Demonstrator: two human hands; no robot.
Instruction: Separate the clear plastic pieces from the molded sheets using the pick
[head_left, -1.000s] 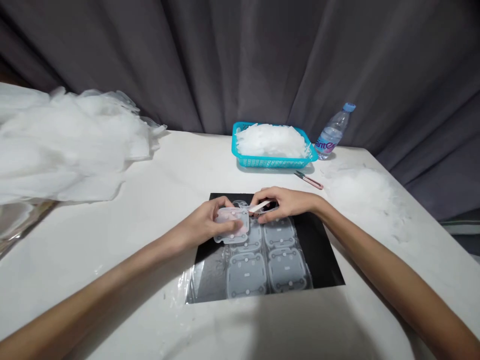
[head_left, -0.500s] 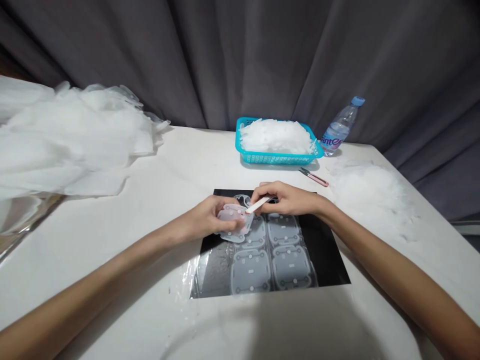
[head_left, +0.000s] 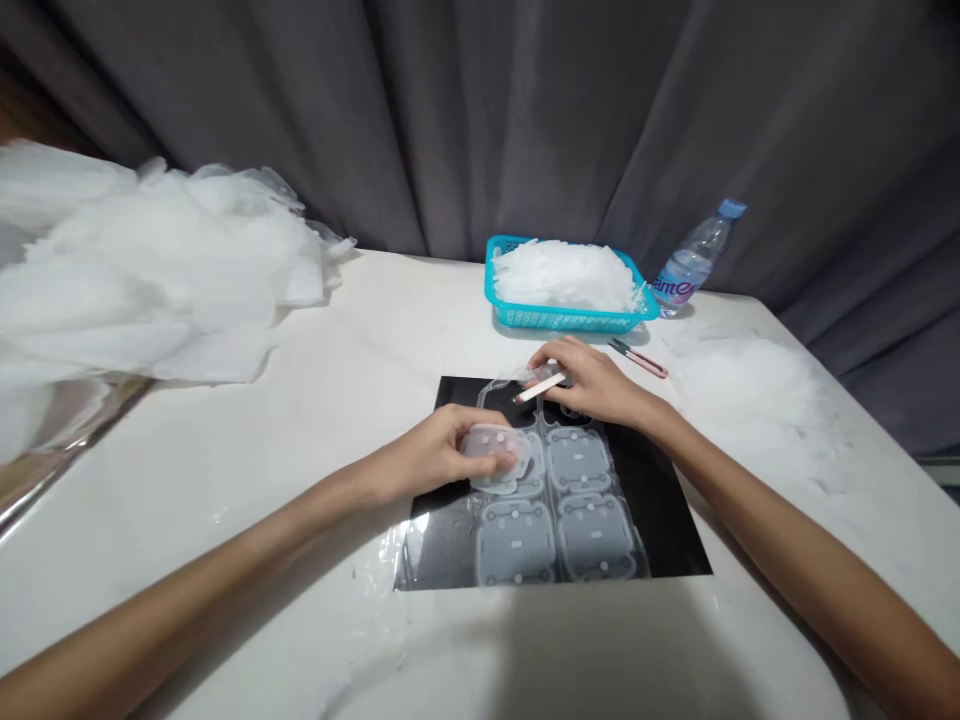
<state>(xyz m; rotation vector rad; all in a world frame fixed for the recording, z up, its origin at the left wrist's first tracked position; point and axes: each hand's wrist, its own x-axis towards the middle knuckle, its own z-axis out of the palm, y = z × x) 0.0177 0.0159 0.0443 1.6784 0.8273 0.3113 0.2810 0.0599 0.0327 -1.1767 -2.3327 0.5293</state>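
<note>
Rounded translucent pieces [head_left: 495, 455] are gripped between the thumb and fingers of my left hand [head_left: 450, 450]. My right hand [head_left: 581, 380] is closed around a white stick-like tool [head_left: 541, 387] with a dark tip; its fingers also touch the upper part of a clear sheet. Under both hands lies a black board [head_left: 675, 530]. On it rests the clear film sheet with several rounded-square panels [head_left: 516, 540], each bearing small white dots. The left hand's pieces hover over the sheet's upper left panel and partly hide it.
Behind the board stands a blue basket [head_left: 570, 318] filled with white pieces. Pink-handled snips [head_left: 639, 358] and a water bottle [head_left: 694, 262] are to its right. A large white translucent pile [head_left: 165, 270] covers the left; a smaller pile [head_left: 757, 400] lies at right.
My right hand has moved up and away from my left, lifting film near the board's top edge. My left hand has drawn slightly down with its pieces. The view has shifted slightly.
</note>
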